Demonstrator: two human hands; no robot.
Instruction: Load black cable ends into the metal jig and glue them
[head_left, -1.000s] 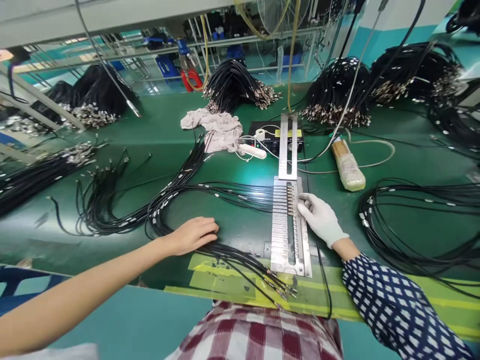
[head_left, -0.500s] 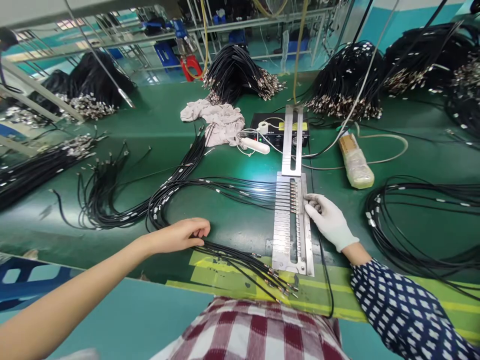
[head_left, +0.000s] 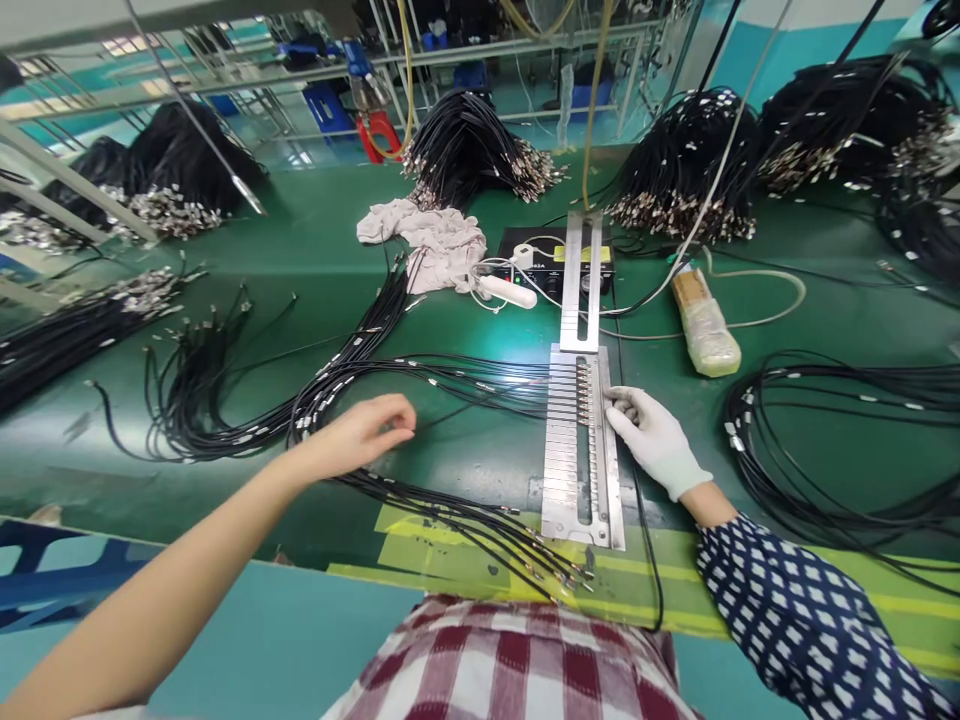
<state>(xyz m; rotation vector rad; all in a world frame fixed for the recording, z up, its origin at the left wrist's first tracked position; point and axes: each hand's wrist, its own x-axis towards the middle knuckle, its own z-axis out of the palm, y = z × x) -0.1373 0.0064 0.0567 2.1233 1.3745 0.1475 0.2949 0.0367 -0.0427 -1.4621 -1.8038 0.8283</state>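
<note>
My bare left hand (head_left: 379,430) is closed, thumb against fingers, above the table. A thin black cable (head_left: 444,414) runs from its fingertips toward the slotted metal fixture (head_left: 561,470). Several black cables lie side by side in the fixture's upper slots, their metal ends (head_left: 583,395) in a row. My right hand (head_left: 654,440), in a white glove, has its curled fingers on the fixture's right edge. Below my left hand a loose bundle of black cables (head_left: 450,505) fans out toward the table's front edge, metal tips to the right.
A second slotted plate (head_left: 579,300) adjoins the fixture's far end, before a black control box (head_left: 529,245). A crumpled cloth (head_left: 442,245) and a white cylindrical piece (head_left: 508,291) lie to its left. A wrapped block (head_left: 705,325) and coiled cables (head_left: 750,400) are at right. Cable heaps (head_left: 480,150) stand behind.
My left hand has lifted away from the loose bundle, up and slightly left, with a cable now stretching from its fingers. My right hand stays at the fixture's edge.
</note>
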